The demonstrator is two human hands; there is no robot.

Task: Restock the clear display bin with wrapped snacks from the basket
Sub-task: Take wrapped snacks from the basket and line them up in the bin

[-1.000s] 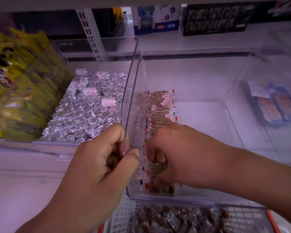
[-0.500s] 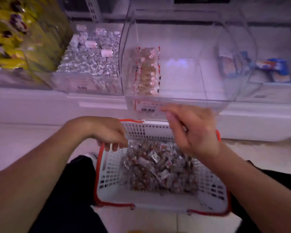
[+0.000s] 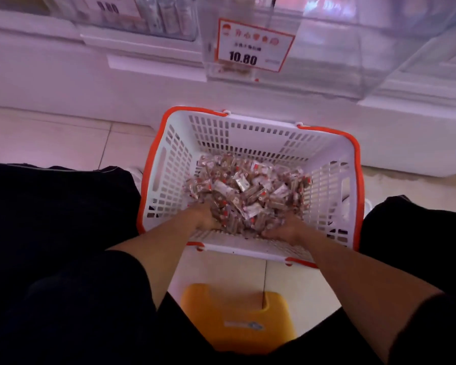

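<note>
Dim pinkish light, soft blur, wide-angle edge distortion

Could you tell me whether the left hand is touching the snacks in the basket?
Touching. The head view shows the left hand dug into the near edge of the snacks, wrappers lying over its fingers.
</note>
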